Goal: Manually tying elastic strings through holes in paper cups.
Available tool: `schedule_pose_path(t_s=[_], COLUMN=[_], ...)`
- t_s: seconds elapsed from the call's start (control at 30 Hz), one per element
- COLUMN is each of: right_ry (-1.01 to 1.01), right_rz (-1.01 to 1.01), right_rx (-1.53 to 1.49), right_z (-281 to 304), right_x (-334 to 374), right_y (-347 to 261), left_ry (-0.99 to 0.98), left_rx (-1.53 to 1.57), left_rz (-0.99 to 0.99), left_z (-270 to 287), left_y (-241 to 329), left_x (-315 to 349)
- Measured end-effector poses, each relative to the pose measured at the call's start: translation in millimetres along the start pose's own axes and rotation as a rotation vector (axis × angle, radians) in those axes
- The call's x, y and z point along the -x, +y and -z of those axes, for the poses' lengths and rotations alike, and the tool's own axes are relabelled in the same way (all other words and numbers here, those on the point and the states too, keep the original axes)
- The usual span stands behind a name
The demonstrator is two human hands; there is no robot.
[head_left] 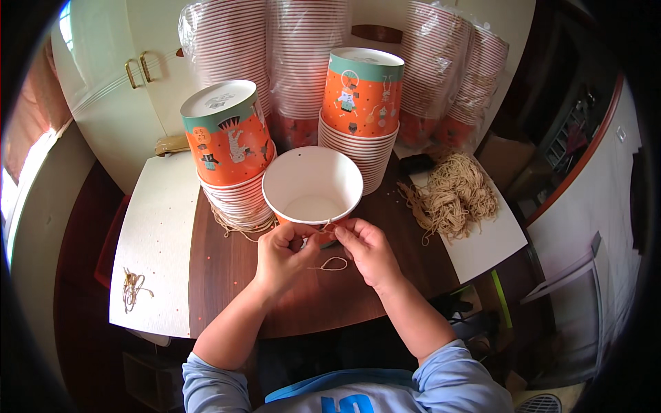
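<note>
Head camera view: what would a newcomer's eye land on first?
Probably the open, white-lined paper bucket, front and centre, with the left hand and right hand pinching thin cord at its near rim. Plastic-wrapped bucket stacks rise behind it, and a tangled tan cord heap lies at right.

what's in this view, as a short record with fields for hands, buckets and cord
open paper bucket: upright, white inside
left hand: pinching thin cord by the bucket's near rim
right hand: also pinching cord, beside the left hand
inverted bucket stacks: two, orange and green
bagged bucket stacks: clear plastic, at the back
tangled cord pile: tan, table's right side
small cord bundle: left white panel
</note>
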State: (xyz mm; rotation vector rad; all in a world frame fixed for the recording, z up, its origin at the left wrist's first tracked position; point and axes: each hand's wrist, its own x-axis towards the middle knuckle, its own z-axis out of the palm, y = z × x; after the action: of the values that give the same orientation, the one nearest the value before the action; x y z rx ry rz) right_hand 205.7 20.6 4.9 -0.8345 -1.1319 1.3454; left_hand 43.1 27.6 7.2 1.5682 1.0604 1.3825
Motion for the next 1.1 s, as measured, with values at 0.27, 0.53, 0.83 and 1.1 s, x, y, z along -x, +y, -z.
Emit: schedule_pose_path(t_s=[0.27, 0.53, 0.83, 1.1], right_ry=[0.094, 0.256, 0.232, 0.147], right_rz=[0.392, 0.632, 0.704, 0.888], right_rx=[0.657, 0.945, 0.876, 0.961], right_z=[7.8, -2.6, 7.2, 8.9], right_x=[-1.1, 0.4, -3.9, 4.8], right_y=[9.6, 5.1, 9.4, 0.2], left_ry=[-0.003, -0.078, -0.210, -0.292], left_rx=[-0.048, 0.137, 0.491, 0.227], left_rz=[0.044, 0.181, 0.414, 0.409], left_z=[-0.4, 1.9, 10.2, 14.4], left_y=[9.3, 11.5, 11.1, 19.3], left_x=[-0.6, -1.1, -6.3, -2.8])
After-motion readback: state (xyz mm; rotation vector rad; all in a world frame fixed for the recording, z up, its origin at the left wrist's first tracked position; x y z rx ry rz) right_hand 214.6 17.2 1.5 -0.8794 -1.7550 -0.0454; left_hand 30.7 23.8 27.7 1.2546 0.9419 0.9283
